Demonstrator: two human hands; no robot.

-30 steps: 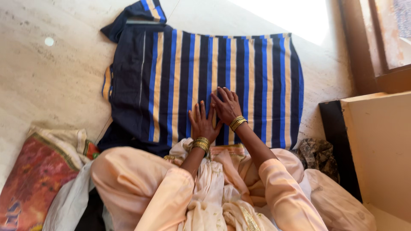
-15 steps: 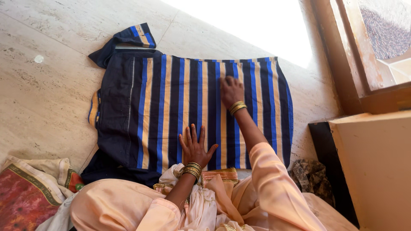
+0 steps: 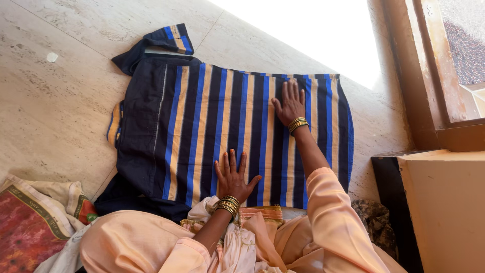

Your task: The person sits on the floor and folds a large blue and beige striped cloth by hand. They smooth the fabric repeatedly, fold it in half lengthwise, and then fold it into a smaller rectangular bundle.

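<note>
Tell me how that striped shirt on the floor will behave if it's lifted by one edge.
The striped shirt will probably go floppy: it lies flat, following the stone floor, with a sleeve folded over at the top. It looks light, thin cloth. It may slide easily on the smooth tile; the left hand and right hand press flat on it.

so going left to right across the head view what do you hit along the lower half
red patterned cloth → left hand flat on the striped shirt → right hand, farther up the shirt → dark mottled cloth → cream box
</note>
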